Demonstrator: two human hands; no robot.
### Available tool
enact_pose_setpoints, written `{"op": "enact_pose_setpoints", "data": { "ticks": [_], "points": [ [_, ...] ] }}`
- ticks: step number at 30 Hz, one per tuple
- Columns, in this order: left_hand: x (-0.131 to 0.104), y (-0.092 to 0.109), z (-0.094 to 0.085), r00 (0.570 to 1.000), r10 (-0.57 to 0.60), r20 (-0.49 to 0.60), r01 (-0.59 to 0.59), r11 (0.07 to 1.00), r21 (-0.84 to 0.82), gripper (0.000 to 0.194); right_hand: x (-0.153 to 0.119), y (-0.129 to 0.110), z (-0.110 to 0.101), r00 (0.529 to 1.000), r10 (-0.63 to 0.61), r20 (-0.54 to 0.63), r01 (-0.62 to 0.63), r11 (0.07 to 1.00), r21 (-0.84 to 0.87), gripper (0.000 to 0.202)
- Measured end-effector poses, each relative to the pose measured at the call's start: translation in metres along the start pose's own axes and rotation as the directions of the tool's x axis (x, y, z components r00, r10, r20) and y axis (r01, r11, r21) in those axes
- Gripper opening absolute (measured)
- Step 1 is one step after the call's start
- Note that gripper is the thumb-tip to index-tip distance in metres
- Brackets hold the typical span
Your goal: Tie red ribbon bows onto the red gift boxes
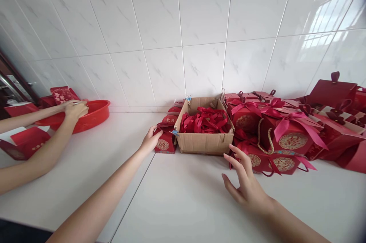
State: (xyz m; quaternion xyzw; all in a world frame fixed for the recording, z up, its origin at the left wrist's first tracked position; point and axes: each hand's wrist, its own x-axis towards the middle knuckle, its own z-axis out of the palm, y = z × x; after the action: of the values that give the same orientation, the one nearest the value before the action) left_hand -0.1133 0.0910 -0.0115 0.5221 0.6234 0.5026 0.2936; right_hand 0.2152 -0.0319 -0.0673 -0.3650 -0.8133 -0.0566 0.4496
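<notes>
My left hand [150, 140] pinches the left edge of a small red gift box [166, 144] with a round gold emblem, which stands on the white counter. Some of its fingers are hidden against the box. Right beside that gift box is an open cardboard box [204, 144] filled with red ribbons [204, 121]. My right hand [246, 182] holds nothing; its fingers are spread over the counter, just in front of the cardboard box's right corner.
Red gift boxes with pink bows [288, 136] are piled on the right. A co-worker's hands [74, 109] work over a red plastic basin [95, 119] at the left, with an open red box [27, 144] nearby. A tiled wall [160, 14] bounds the counter [177, 201] behind.
</notes>
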Motion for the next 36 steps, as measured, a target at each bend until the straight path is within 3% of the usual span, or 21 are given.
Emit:
{"op": "enact_pose_setpoints", "data": {
  "ticks": [3,7,12,15,18,21,25,29,36],
  "points": [
    [-0.003,-0.003,-0.008,0.999,-0.048,0.003,0.049,0.998,-0.038,0.07,0.0,0.002,-0.001,0.999,0.045,-0.011,-0.044,0.999,0.022,0.057],
    [-0.003,-0.003,-0.035,0.992,-0.11,-0.061,0.11,0.994,0.01,0.091,0.001,0.004,-0.002,0.995,0.094,-0.036,-0.093,0.995,0.038,0.057],
    [0.01,0.008,-0.059,0.942,-0.104,-0.32,0.177,0.962,0.207,0.072,0.003,0.004,-0.003,0.991,0.131,-0.037,-0.128,0.989,0.072,0.06],
    [0.017,0.024,-0.054,0.904,0.0,-0.428,0.163,0.924,0.346,0.063,0.003,0.003,-0.002,0.99,0.138,-0.034,-0.135,0.987,0.082,0.059],
    [0.023,0.041,-0.039,0.889,0.135,-0.438,0.105,0.87,0.482,0.064,0.002,0.003,-0.003,0.99,0.141,-0.028,-0.138,0.987,0.079,0.058],
    [0.03,0.052,-0.022,0.899,0.259,-0.354,0.004,0.803,0.596,0.054,0.003,0.003,-0.006,0.988,0.149,-0.032,-0.147,0.987,0.068,0.057],
    [0.048,0.053,0.0,0.96,0.269,-0.079,-0.152,0.738,0.658,0.027,0.004,0.003,-0.007,0.985,0.167,-0.035,-0.164,0.984,0.066,0.055],
    [0.075,0.051,0.018,0.957,0.27,0.104,-0.274,0.729,0.628,0.035,0.004,0.003,-0.007,0.985,0.171,-0.037,-0.168,0.983,0.072,0.054],
    [0.121,0.056,0.037,0.956,0.15,0.252,-0.263,0.817,0.514,0.032,0.007,0.004,-0.009,0.982,0.183,-0.055,-0.178,0.981,0.074,0.052]
  ]
}}
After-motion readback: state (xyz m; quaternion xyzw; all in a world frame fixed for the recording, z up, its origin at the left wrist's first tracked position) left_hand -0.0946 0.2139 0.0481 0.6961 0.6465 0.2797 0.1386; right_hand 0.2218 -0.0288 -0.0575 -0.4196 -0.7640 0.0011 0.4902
